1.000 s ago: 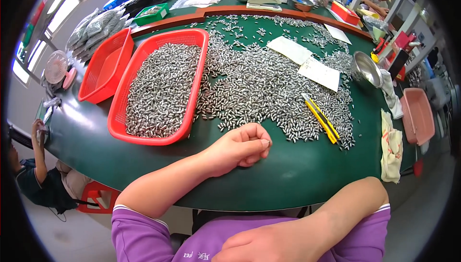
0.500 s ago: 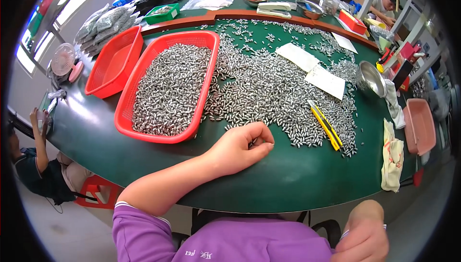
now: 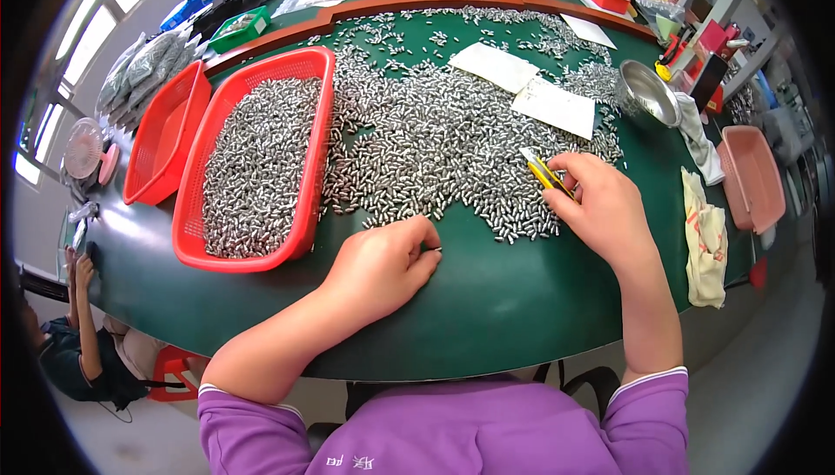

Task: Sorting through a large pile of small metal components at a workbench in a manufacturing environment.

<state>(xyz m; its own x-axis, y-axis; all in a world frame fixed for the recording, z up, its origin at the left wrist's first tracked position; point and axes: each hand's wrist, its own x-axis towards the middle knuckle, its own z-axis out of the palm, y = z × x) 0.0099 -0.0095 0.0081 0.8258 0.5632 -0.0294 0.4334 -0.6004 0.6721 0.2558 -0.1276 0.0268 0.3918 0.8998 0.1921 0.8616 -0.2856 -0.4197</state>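
Observation:
My right hand (image 3: 604, 205) grips a yellow utility knife (image 3: 541, 172) at the right part of a wide spread of small silvery metal pieces (image 3: 435, 144). The knife's tip points up and to the left; my fingers cover its rear part. My left hand (image 3: 380, 268) rests on the green table at the near edge of the spread, its thumb and forefinger pinched together. Whatever lies between those fingertips is too small to make out. Left of the spread, a red plastic basket (image 3: 187, 205) holds a heap of the same metal pieces.
Two white papers (image 3: 557, 108) lie on the spread. A second red basket (image 3: 143, 166) stands at the left. On the right are a metal bowl (image 3: 651, 92), a cream cloth (image 3: 706, 244) and a pink basket (image 3: 755, 175). A wooden rail (image 3: 417, 3) crosses the table behind. Another person sits far left.
My right hand has come up from beside my body onto the table and taken hold of the utility knife. My left hand stays pinched on the table. The view has shifted somewhat.

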